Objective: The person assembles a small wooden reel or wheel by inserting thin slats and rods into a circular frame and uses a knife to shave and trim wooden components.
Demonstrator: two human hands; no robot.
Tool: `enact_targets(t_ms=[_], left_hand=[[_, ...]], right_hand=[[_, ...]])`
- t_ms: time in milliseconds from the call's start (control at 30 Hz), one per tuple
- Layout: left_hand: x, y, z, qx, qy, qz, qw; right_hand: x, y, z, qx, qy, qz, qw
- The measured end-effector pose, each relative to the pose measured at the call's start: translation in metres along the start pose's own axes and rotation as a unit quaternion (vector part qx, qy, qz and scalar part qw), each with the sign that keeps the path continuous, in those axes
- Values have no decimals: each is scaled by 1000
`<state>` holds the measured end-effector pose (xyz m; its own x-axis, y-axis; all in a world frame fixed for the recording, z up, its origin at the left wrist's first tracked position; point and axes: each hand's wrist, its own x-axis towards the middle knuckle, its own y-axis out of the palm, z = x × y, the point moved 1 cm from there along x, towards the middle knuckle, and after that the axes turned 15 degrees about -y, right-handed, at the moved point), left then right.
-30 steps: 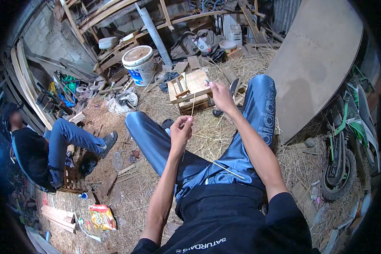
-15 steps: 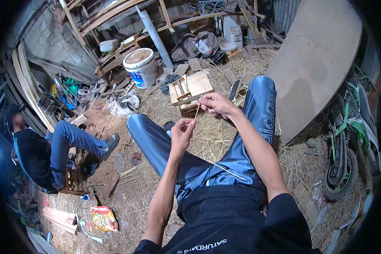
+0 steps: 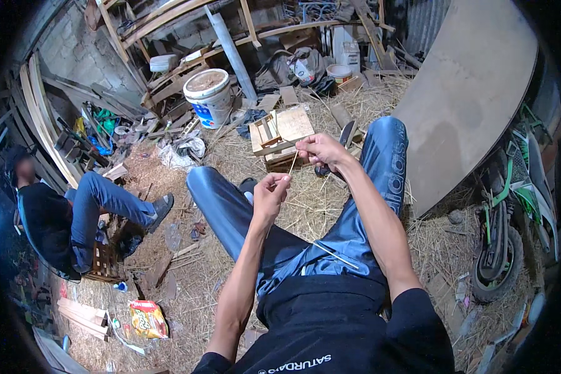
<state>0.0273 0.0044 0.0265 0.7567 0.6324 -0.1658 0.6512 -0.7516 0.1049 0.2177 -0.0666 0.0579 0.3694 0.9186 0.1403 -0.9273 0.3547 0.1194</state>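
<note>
Both hands on one part: a thin pale stick (image 3: 293,163), up in the gap between the knees, near side of the low wooden box (image 3: 298,124).

Left hand (image 3: 271,194): thumb and index pinch the stick's near portion. Right hand (image 3: 324,151): thumb and index pressed together at its far portion; the other fingers curl in. Can't tell if the right hand hides a small tool. Stick leans far and slightly right, with a short bare span between the two grips.

Second thin stick (image 3: 335,254) lies across the lap of the blue trousers (image 3: 221,202), touching neither hand. A dark flat object (image 3: 347,133), maybe a blade, is just beyond the right wrist; too small to be sure.

Handling notes, my judgement:
- Left is the anchor: firm pinch, close to the spot being worked. A long free span would flex.
- Right goes light, force along the stick. Side load likely snaps something this thin.
- Turn it by rolling between left thumb and index, not by twisting both wrists.
- Brace forearms on the thighs; can't tell whether they bear there now.
- Mind the lap stick: shifting a leg could drop it into the straw (image 3: 311,202), where pale on pale is easy to lose.
</note>
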Motion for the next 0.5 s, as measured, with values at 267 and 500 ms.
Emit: enact_targets(t_ms=[267, 500], left_hand=[[-4, -1, -5, 40, -19, 20, 999], [-11, -20, -3, 251, 166, -196, 933]], right_hand=[[11, -27, -11, -45, -30, -203, 978], [-13, 9, 11, 6, -28, -16, 999]])
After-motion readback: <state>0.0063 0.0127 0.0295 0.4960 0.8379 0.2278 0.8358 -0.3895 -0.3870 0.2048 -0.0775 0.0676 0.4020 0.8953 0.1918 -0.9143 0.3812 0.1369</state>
